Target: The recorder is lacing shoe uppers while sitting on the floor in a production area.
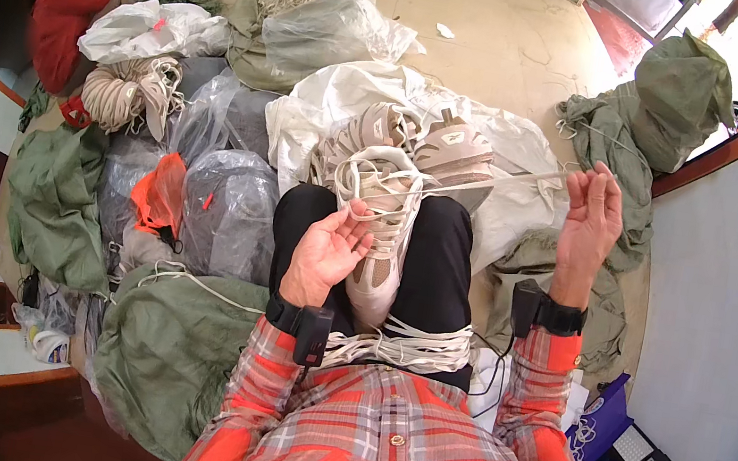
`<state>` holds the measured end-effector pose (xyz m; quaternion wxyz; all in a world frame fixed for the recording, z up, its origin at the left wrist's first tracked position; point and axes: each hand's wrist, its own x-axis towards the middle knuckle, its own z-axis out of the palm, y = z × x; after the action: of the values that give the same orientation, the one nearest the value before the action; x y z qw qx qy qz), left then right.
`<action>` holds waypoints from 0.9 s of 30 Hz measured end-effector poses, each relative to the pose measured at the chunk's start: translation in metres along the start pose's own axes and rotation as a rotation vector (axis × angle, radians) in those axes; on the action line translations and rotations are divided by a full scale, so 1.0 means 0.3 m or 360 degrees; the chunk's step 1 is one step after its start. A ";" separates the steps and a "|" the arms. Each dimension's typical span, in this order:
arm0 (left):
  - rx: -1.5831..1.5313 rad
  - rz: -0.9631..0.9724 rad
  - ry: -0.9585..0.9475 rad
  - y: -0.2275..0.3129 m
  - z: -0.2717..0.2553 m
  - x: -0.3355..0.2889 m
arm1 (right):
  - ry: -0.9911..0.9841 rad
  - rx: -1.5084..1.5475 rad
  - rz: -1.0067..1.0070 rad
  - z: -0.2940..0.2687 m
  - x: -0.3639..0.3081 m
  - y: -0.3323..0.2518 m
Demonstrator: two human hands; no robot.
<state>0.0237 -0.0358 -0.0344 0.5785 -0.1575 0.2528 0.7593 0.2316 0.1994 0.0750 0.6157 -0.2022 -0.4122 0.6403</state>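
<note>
A beige-and-white sneaker [374,274] stands clamped between my knees, its toe toward me and its laces partly threaded. My left hand [326,251] is at the lacing, palm up, fingers curled and the fingertips pinched on a shoelace there. Out to the right, my right hand [594,207] is raised and pinches the end of a white shoelace [520,176], which stretches taut back to the shoe. A bundle of loose white laces [414,347] lies across my lap. Just beyond the sneaker, more beige sneakers [455,153] rest on a white sack.
The white woven sack [520,143] spreads past my knees. Clear plastic bags [234,210] and green sacks [169,353] pile up on the left, with bundled shoes [127,94]. A green sack [679,100] stands at the right doorway. Another person in red [65,32] sits far left.
</note>
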 end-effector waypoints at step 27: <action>0.3331 0.1582 -0.0789 -0.109 0.223 0.062 | -0.1605 -0.1425 0.1323 0.090 -0.166 0.113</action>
<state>0.0533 0.0235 0.0043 0.1007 0.6595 0.6656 0.3346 0.1977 0.1476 0.0520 -0.0749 -0.2535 -0.7507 0.6055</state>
